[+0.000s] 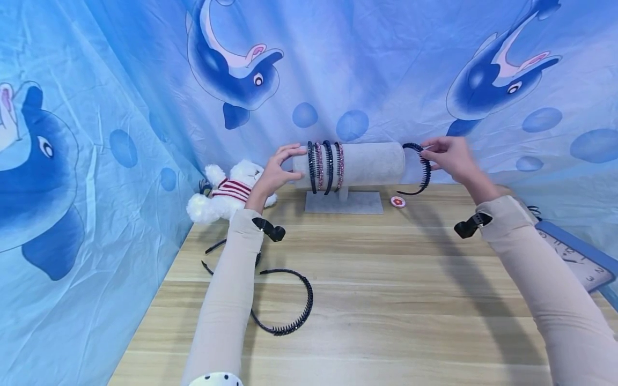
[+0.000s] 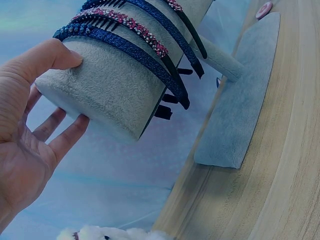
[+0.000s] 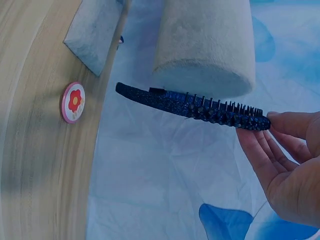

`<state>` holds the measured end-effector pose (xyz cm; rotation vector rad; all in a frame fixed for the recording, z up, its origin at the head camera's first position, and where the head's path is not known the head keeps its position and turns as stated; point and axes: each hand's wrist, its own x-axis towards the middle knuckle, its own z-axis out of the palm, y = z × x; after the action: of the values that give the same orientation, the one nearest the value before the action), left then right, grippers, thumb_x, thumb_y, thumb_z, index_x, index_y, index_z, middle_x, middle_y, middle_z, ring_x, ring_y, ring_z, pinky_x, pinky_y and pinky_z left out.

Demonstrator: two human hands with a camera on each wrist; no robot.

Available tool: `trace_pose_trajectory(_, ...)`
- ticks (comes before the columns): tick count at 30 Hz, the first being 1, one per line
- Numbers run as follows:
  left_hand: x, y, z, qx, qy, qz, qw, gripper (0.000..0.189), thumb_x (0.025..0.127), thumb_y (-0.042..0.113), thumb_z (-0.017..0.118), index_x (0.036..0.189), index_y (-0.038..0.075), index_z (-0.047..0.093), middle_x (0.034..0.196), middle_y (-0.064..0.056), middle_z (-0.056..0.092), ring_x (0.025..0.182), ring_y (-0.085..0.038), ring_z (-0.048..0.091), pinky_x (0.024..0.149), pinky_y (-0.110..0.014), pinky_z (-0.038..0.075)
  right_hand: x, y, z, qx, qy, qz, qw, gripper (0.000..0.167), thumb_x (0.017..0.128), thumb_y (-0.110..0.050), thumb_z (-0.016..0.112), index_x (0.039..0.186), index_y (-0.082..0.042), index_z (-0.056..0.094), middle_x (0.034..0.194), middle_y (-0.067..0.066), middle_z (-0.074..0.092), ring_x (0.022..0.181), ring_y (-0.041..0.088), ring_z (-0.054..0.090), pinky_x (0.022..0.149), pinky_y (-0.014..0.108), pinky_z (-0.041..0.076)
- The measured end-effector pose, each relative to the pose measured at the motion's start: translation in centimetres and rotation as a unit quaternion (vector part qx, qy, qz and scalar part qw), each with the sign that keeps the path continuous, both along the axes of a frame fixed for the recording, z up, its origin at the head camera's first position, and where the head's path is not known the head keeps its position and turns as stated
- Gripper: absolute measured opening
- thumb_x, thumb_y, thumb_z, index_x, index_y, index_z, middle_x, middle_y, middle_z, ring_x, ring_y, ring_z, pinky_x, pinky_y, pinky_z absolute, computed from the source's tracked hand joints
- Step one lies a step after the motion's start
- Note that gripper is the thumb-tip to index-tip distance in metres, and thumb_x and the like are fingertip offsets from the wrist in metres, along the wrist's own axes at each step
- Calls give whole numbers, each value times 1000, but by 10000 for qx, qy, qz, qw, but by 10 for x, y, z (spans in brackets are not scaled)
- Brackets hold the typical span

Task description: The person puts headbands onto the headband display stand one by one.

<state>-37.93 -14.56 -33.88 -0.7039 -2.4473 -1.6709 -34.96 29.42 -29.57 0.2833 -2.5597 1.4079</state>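
A grey plush headband display stand (image 1: 372,161) carries several headbands on the left part of its roll, dark ones and pink-beaded ones (image 1: 340,166). My left hand (image 1: 277,174) grips the roll's left end; in the left wrist view the thumb of that hand (image 2: 30,95) lies on top, near a dark blue headband (image 2: 135,55), with fingers at the end face. Between thumb and fingers, my right hand (image 1: 451,155) pinches a black toothed headband (image 1: 426,174). In the right wrist view this headband (image 3: 200,110) is just off the roll's bare right end (image 3: 205,75).
On the wooden table (image 1: 386,300), black headbands (image 1: 309,305) lie at the left, partly behind my left sleeve. A white plush toy (image 1: 232,193) lies left of the stand, a round flower badge (image 1: 398,201) right of it. A blue clock (image 1: 574,257) is at far right.
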Motion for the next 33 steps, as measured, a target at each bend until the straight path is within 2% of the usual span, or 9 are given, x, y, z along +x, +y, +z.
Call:
trace_pose_trajectory(5, -15, -2, -11, 104, 40, 34, 9999, 61, 82, -2, 77, 139, 8, 60, 162, -2, 37, 152, -26, 29, 127, -59, 18, -4, -10, 3, 164, 163, -126, 9997, 32, 97, -11, 66, 120, 11, 65, 75, -20, 65, 72, -6, 62, 59, 17, 59)
trace_pose_trajectory(8, -18, -2, -14, 157, 61, 58, 9998, 60, 81, 0, 79, 137, 12, 62, 160, 3, 40, 150, -23, 31, 126, -61, 20, -6, -16, 4, 261, 252, -233, 9991, 31, 97, -12, 67, 119, 9, 66, 77, -15, 67, 71, -5, 61, 58, 16, 58)
trace_pose_trajectory(14, -18, -3, -16, 134, 89, 119, 9998, 59, 80, 2, 80, 135, 16, 65, 158, 7, 42, 150, -22, 33, 125, -62, 20, -11, -26, 5, 521, 367, -478, 9968, 31, 98, -16, 66, 121, 5, 69, 100, 18, 73, 72, -4, 60, 58, 14, 57)
trace_pose_trajectory(16, -17, -4, -17, 113, 95, 124, 9998, 59, 80, 2, 80, 135, 16, 65, 158, 7, 42, 150, -22, 32, 125, -63, 19, -12, -29, 5, 551, 400, -503, 9964, 31, 98, -16, 66, 121, 4, 69, 105, 23, 72, 72, -4, 60, 59, 16, 58)
trace_pose_trajectory(23, -16, -4, -20, 122, 97, 112, 9998, 59, 80, 2, 79, 135, 16, 65, 158, 7, 42, 150, -23, 32, 125, -63, 20, -15, -35, 1, 454, 476, -482, 9967, 28, 97, -13, 67, 117, 6, 70, 96, 14, 74, 70, -6, 60, 56, 13, 55)
trace_pose_trajectory(29, -16, -4, -19, 125, 113, 106, 9998, 58, 81, 1, 80, 136, 15, 64, 158, 6, 42, 150, -22, 33, 125, -62, 20, -16, -38, -2, 511, 473, -427, 9967, 30, 98, -18, 67, 118, 5, 70, 107, 25, 71, 72, -3, 61, 57, 12, 55)
trace_pose_trajectory(33, -16, -4, -18, 87, 72, 73, 9999, 59, 82, 2, 79, 138, 13, 62, 160, 4, 40, 152, -23, 30, 126, -62, 18, -16, -37, -5, 438, 501, -286, 9974, 32, 98, -18, 67, 119, 6, 69, 112, 27, 70, 73, -7, 61, 60, 12, 56)
